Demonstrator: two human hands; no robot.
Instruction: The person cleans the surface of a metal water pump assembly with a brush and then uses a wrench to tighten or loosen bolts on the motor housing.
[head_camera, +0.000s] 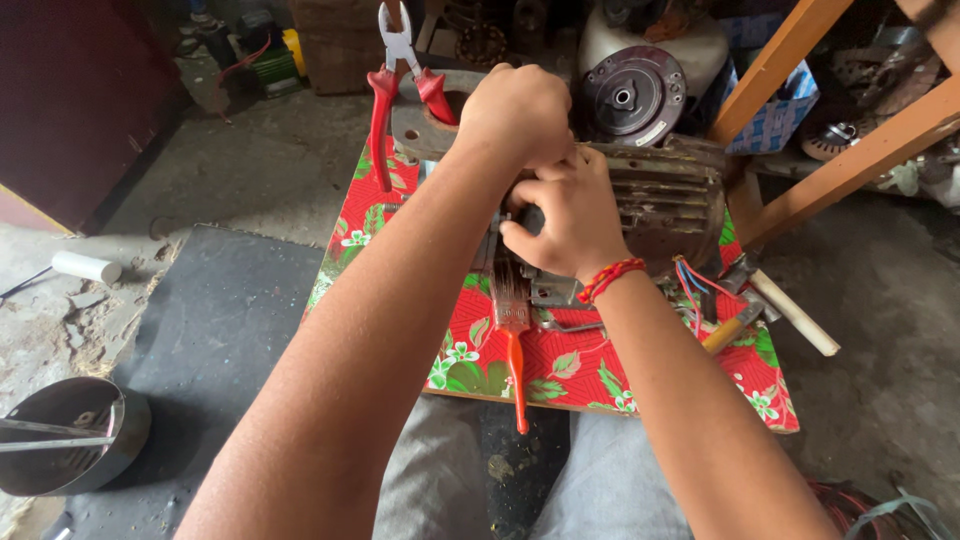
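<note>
Both hands meet over an old electric motor (660, 200), a rusty, ribbed grey body lying on its side at the far middle of a small tabletop (560, 370) covered in red cloth with a leaf and flower print.

Left hand (515, 115): closed into a fist, knuckles up, at the motor's left end. Fingers curled together; what they press or hold beneath is hidden, cannot tell.

Right hand (565, 220): just near of the left hand and touching it, fingers bent tight against the motor's end. A red thread band sits on the wrist. What the fingers clamp is hidden.

Around them:
- Red-handled pliers (400, 70) lie at the far left, jaws pointing away, one handle resting across a grey metal ring plate (420, 125) at the motor's left end.
- A paintbrush (513, 340) with a red handle lies near the right hand, handle pointing toward the near edge and overhanging it.
- Red and blue wires (692, 290) hang from the motor's right side.
- A hammer (775, 300) with a pale wooden handle lies at the right edge.
- A round black pulley (630, 95) stands beyond the motor.

On the floor, well apart to the left: a steel bowl (70, 435) and a white tube (85, 267). Orange wooden bars (850, 150) cross at the far right.
</note>
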